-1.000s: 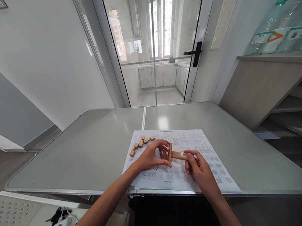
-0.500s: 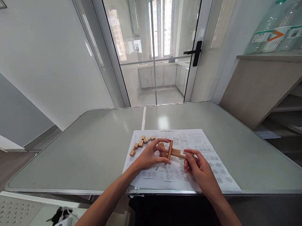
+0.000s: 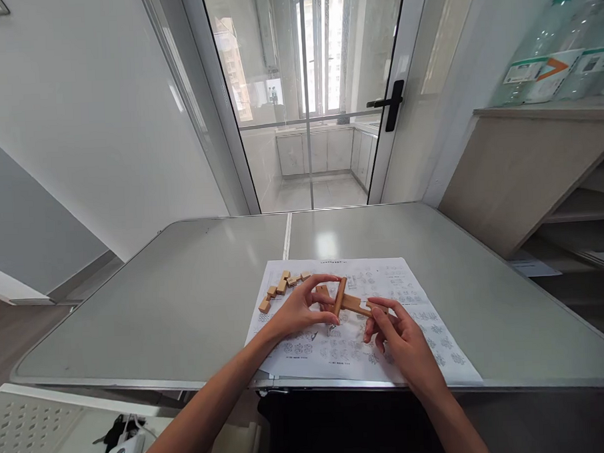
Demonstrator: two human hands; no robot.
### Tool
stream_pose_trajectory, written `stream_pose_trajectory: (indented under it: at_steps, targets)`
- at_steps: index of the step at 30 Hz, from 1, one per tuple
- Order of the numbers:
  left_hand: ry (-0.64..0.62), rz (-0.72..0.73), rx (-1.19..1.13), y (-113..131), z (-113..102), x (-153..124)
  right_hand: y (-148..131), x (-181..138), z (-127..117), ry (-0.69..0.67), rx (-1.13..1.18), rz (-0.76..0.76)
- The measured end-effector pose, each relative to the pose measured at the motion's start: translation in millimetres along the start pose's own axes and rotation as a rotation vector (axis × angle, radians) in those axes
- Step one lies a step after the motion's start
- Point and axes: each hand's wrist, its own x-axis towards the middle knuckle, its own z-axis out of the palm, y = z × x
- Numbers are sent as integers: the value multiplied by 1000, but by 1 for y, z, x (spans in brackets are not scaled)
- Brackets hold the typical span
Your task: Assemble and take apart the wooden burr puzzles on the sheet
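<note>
My left hand (image 3: 299,309) pinches an upright wooden puzzle bar (image 3: 340,296) between thumb and fingers. My right hand (image 3: 397,336) grips the end of a second wooden bar (image 3: 356,306) that crosses the first one. Both bars hover just above a printed instruction sheet (image 3: 410,302) on the grey table (image 3: 195,298). A row of loose wooden puzzle pieces (image 3: 282,287) lies on the sheet's far left corner, just beyond my left hand.
A glass door with a black handle (image 3: 389,104) stands behind the table. A wooden shelf unit (image 3: 540,169) with water bottles (image 3: 549,55) on top is at the right. A white perforated surface (image 3: 35,425) with keys lies low at the left.
The crossed bars have tilted and lifted slightly. My left fingers have shifted higher on the upright bar, and my right hand has slid a little toward me.
</note>
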Motion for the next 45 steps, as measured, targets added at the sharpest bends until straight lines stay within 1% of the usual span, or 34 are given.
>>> stream_pose_trajectory:
  at_steps: [6, 11, 13, 21, 34, 39, 45]
  targets:
    - [14, -6, -25, 2, 0, 1, -2, 0, 0, 21, 16, -1]
    - [-40, -100, -28, -1, -1, 0, 0, 0, 0, 53, 15, 4]
    - [-57, -116, -29, -2, 1, 0, 0, 0, 1, 67, 25, -9]
    - [-130, -108, -60, 1, 6, -1, 3, 0, 1, 74, -3, -20]
    - [-96, -112, -66, -5, 6, 1, 6, 1, 0, 82, 4, -19]
    - [-130, -120, -111, -1, 8, 2, 4, 0, -1, 66, -11, 4]
    - [-147, -96, -95, 3, 10, 2, 3, -1, -2, 42, -3, -10]
